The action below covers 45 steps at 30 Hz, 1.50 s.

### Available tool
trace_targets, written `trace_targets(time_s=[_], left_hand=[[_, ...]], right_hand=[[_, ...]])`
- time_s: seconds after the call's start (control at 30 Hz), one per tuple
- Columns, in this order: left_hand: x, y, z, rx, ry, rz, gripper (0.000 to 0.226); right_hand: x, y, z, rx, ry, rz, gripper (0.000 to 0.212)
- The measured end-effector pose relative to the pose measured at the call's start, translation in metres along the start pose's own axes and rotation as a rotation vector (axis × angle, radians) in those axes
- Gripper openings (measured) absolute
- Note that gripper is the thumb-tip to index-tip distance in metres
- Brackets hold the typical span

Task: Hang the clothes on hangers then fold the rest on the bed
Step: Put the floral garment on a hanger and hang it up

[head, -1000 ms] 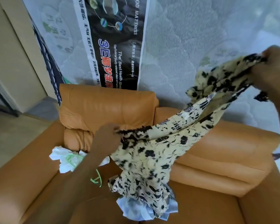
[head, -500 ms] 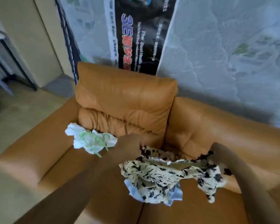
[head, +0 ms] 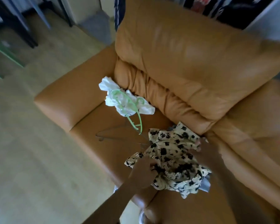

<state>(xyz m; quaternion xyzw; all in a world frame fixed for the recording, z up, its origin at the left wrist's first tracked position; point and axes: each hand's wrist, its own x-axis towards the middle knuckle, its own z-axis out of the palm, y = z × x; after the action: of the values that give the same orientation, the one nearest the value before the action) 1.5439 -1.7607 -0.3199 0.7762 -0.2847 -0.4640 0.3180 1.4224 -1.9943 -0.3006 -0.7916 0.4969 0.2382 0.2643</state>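
A cream garment with black blotches (head: 173, 152) lies crumpled on the seat of a tan leather sofa (head: 192, 65). My left hand (head: 144, 172) grips its near left edge. At the garment's right edge, my right hand (head: 205, 151) holds the fabric, fingertips curled into it. A green plastic hanger (head: 132, 113) lies across a crumpled white garment (head: 124, 97) at the back left of the seat. A thin wire hanger (head: 108, 133) lies flat on the seat between the two garments. A pale grey-blue cloth (head: 206, 185) peeks from under the patterned garment.
The sofa's left armrest (head: 68, 97) borders a pale floor (head: 31, 143). Dark furniture legs (head: 23, 21) and a green-edged object (head: 5, 54) stand at the far left. A mattress with a dark banner (head: 225, 8) leans behind the sofa.
Both hands have brought the patterned garment down from mid-air onto the sofa seat. My view has tipped downward and left, so the floor now shows.
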Motion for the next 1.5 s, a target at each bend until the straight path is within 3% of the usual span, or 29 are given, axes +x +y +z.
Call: trace_targets(time_s=[0.2, 0.3, 0.5, 0.6, 0.67, 0.73, 0.77, 0.9, 0.97, 1.07, 1.17, 1.33, 1.5], left_hand=[[0.034, -0.067, -0.019, -0.198, 0.181, -0.172, 0.031], [0.053, -0.113, -0.019, -0.320, 0.235, -0.232, 0.029], [0.063, -0.152, -0.013, -0.402, 0.249, -0.336, 0.016], [0.066, -0.165, -0.011, -0.358, 0.213, -0.329, 0.021], [0.067, -0.168, -0.011, -0.347, 0.226, -0.317, 0.030], [0.068, -0.168, -0.015, -0.334, 0.229, -0.309, 0.036], [0.067, -0.166, -0.015, -0.323, 0.228, -0.298, 0.033], [0.070, -0.159, -0.015, -0.286, 0.369, -0.226, 0.022], [0.071, -0.146, -0.017, -0.246, 0.457, -0.188, 0.017], [0.067, -0.123, -0.022, -0.262, 0.436, -0.171, 0.020], [0.058, -0.095, -0.026, -0.303, 0.320, -0.208, 0.032], [0.030, -0.046, -0.025, -0.328, 0.245, -0.210, 0.033], [0.002, -0.017, -0.012, -0.413, 0.201, -0.185, 0.032]], right_hand=[[0.100, -0.108, 0.122, 0.085, -0.215, -0.151, 0.036], [0.153, -0.139, 0.185, 0.168, -0.304, -0.126, 0.042], [0.220, -0.143, 0.257, 0.125, -0.299, -0.018, 0.061], [0.242, -0.136, 0.280, -0.005, -0.168, -0.017, 0.062], [0.253, -0.132, 0.291, -0.027, -0.097, 0.006, 0.050], [0.257, -0.131, 0.297, 0.099, -0.175, 0.026, 0.026], [0.253, -0.132, 0.298, 0.197, -0.221, 0.025, 0.024], [0.230, -0.145, 0.276, 0.452, -0.163, -0.186, 0.048], [0.216, -0.150, 0.252, 0.413, -0.160, -0.306, 0.052], [0.198, -0.147, 0.213, 0.305, -0.176, -0.362, 0.052], [0.175, -0.133, 0.167, 0.318, -0.232, -0.307, 0.048], [0.110, -0.100, 0.083, 0.657, -0.357, -0.114, 0.025], [0.051, -0.047, 0.028, 0.769, -0.440, -0.069, 0.035]])
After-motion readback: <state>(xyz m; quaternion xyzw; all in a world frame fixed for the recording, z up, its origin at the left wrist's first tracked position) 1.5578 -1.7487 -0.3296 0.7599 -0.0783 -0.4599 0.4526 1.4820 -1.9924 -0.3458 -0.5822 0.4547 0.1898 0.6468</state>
